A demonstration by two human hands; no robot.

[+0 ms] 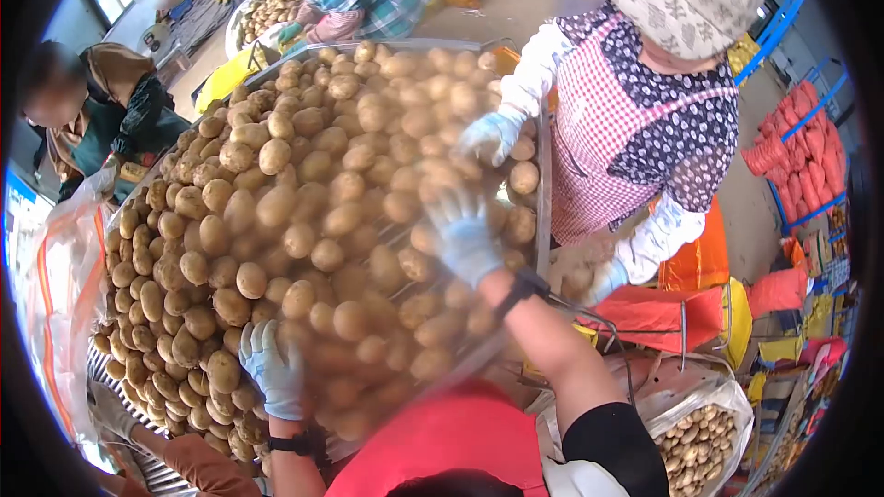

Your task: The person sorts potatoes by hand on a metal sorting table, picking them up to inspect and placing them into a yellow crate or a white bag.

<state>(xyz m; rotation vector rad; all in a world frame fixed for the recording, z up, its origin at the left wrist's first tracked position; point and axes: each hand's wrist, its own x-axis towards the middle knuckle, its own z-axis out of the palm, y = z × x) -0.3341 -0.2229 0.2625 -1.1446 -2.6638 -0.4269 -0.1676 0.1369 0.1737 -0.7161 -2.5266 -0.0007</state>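
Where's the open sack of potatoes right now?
In the head view, the sack sits at lower right, just right of the person's right forearm, below the orange bags.

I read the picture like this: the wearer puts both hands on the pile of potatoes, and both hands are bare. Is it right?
Not quite. The head view shows that the left hand and the right hand are both gloved, not bare. The rest holds: both hands lie on the pile of potatoes.

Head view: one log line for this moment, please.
left hand: gloved, flat on potatoes | right hand: gloved, on potatoes, blurred | co-worker's hand: far edge
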